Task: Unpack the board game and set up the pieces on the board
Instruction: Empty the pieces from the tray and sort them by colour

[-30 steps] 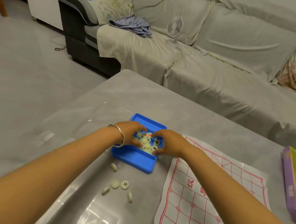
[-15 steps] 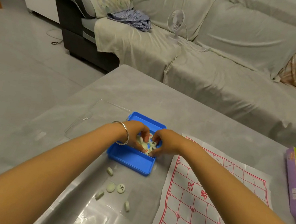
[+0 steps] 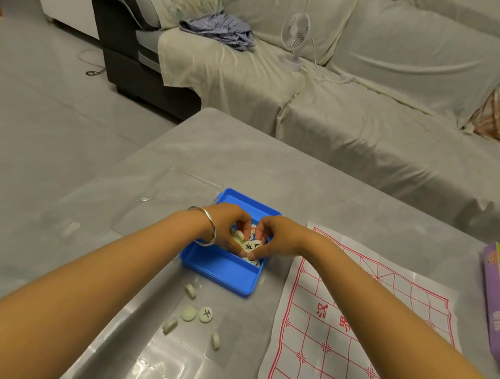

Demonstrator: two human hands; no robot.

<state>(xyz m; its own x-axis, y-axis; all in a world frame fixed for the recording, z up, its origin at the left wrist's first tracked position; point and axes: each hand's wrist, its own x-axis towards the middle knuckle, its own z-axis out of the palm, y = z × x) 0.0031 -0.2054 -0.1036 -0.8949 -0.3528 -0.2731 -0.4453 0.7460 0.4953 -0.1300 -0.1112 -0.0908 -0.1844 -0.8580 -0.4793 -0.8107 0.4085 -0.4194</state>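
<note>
While cupped together, hands (image 3: 251, 236) in box (image 3: 223, 269).

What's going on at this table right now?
A person is unpacking a Chinese chess set. Both hands, left hand and right hand, are down in the blue box, gathering the round pieces. Five loose pieces lie on the table in front of the box. The paper board lies to the right, with no pieces on it.
</note>
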